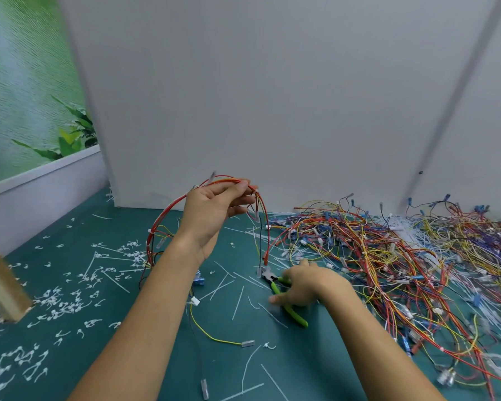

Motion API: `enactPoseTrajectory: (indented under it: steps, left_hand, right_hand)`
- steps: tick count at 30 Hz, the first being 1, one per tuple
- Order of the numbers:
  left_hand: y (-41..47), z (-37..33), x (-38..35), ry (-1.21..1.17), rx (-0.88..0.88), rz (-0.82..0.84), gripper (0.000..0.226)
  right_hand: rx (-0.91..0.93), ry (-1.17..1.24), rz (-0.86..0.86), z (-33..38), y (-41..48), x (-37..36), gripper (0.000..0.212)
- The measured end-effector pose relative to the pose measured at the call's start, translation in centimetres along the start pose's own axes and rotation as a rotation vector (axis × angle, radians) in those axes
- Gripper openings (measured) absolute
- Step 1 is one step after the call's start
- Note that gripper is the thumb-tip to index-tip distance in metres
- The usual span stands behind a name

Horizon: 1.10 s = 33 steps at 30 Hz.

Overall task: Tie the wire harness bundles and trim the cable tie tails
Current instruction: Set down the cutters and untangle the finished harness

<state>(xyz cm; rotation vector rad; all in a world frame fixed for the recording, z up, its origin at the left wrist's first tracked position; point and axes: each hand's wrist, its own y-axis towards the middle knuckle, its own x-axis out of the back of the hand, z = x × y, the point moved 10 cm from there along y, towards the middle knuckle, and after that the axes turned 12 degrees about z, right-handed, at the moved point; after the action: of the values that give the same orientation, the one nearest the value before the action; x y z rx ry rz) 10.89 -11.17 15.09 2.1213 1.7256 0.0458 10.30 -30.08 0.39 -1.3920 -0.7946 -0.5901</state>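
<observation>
My left hand (214, 209) is raised above the green mat and holds a wire harness (168, 218) of red, orange and yellow wires between thumb and fingertips. The harness arches over the hand and hangs down on both sides, its connectors dangling. A white cable tie sits on it near the top. My right hand (304, 287) is low on the mat, fingers curled over the green-handled cutters (294, 314). The cutters lie on the mat with their jaws pointing up-left. The right hand is blurred.
A big tangle of loose harnesses (388, 256) covers the mat to the right. Loose cable ties (237, 299) and cut tails (58, 302) lie scattered across the middle and left. A grey partition wall (272, 111) stands behind, and a wooden post (0, 287) at the left.
</observation>
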Motion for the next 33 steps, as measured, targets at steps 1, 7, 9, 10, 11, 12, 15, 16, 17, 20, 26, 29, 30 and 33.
enactPoseTrajectory:
  steps: [1,7,9,10,11,12,15,16,17,20,26,29,30,33]
  left_hand:
    - [0.0,0.0,-0.2,-0.009,0.002,0.010,0.014]
    - [-0.1,0.4,-1.4,0.013,0.029,0.070,0.019]
    - [-0.1,0.6,-2.0,0.088,0.025,0.099,0.020]
    - [-0.2,0.6,-2.2,0.152,0.009,0.112,0.019]
    - [-0.2,0.6,-2.5,0.217,-0.015,0.125,0.017]
    - [-0.2,0.5,-2.7,0.266,-0.041,0.144,0.015]
    - [-0.4,0.9,-3.9,0.302,-0.060,0.239,0.012]
    - [-0.4,1.0,-3.9,0.305,-0.043,0.247,0.012]
    - [-0.4,1.2,-3.7,0.314,-0.026,0.233,0.013]
    - [-0.1,1.4,-2.2,0.309,0.020,0.148,0.032]
    - [0.4,1.2,-1.2,-0.056,0.017,0.161,0.055]
    - [0.6,1.6,-0.1,-0.007,0.025,0.061,0.049]
    - [0.7,1.9,0.5,-0.010,0.030,0.020,0.049]
    - [0.8,2.9,2.3,-0.196,0.069,-0.083,0.050]
  right_hand:
    - [0.025,0.031,-0.051,-0.2,-0.7,1.0,0.086]
    - [0.589,0.631,-0.530,-0.4,-8.6,9.1,0.064]
    - [0.746,0.755,-0.612,0.0,-10.4,10.0,0.057]
    - [0.806,0.793,-0.641,0.5,-11.0,10.2,0.051]
    - [0.852,0.830,-0.665,0.9,-11.3,10.4,0.043]
    - [0.882,0.877,-0.680,1.1,-11.5,10.5,0.034]
    - [0.929,1.060,-0.701,0.6,-11.2,10.7,0.024]
    - [0.928,1.106,-0.732,0.0,-11.2,10.8,0.022]
    - [0.927,1.156,-0.764,-0.8,-11.2,11.0,0.020]
    - [0.933,1.315,-0.809,-3.0,-11.2,11.4,0.018]
    - [1.015,1.800,-0.593,-4.8,-9.7,11.1,0.020]
    - [1.120,2.051,-0.349,-4.1,-9.2,11.0,0.019]
    - [1.166,2.124,-0.285,-3.9,-9.3,11.0,0.018]
    - [1.285,2.285,-0.143,-3.8,-10.0,11.2,0.024]
